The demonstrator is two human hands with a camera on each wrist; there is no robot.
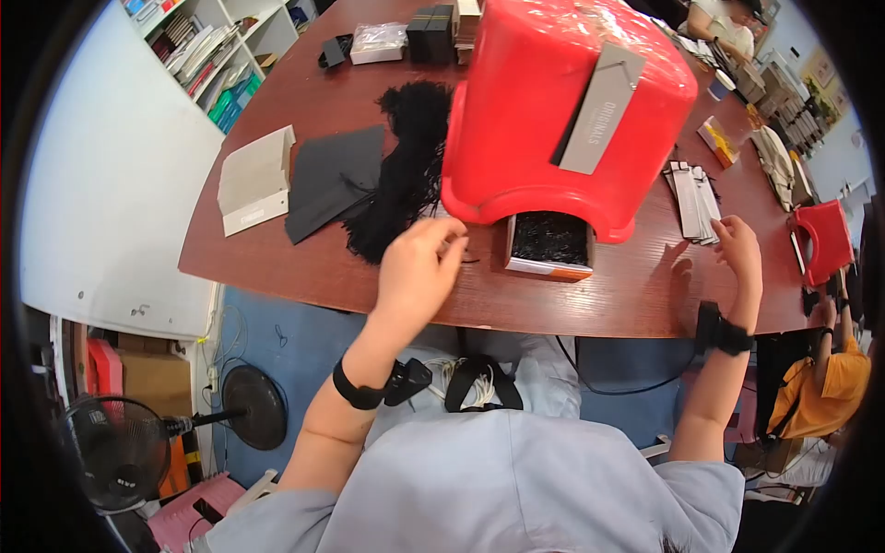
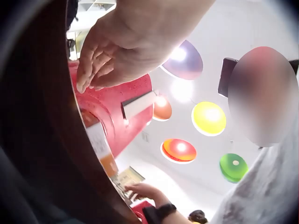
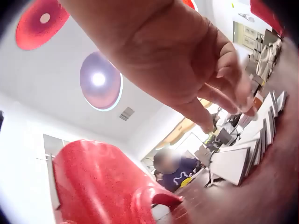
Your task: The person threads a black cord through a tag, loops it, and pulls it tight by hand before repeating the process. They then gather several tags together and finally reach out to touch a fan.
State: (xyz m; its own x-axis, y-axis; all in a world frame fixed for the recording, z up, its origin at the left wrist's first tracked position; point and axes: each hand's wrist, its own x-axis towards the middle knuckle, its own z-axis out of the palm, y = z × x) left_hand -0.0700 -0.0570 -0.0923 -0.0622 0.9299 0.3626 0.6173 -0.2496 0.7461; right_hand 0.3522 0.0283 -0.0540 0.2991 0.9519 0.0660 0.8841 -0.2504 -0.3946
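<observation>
My left hand (image 1: 419, 272) hovers over the table's front part, between a bundle of black strings (image 1: 419, 129) and a red plastic stool (image 1: 544, 120). Its fingers are loosely bent, with nothing visible between them in the left wrist view. My right hand (image 1: 739, 249) is beside a fanned pile of grey hang tags (image 1: 691, 203). In the right wrist view its fingers reach loosely toward these tags (image 3: 231, 163), holding nothing visible. One grey tag marked ORIGINALS (image 1: 604, 111) lies on the stool's side. Under the stool's arch sits an open box (image 1: 551, 271) of black strands.
Left of the strings lie a dark grey sheet (image 1: 336, 175) and a beige card folder (image 1: 256, 180). Black boxes (image 1: 430, 35) and a plastic-wrapped pack (image 1: 379, 42) stand at the back. A yellow box (image 1: 718, 141) is beyond the tags. Another person (image 1: 811, 396) sits at right.
</observation>
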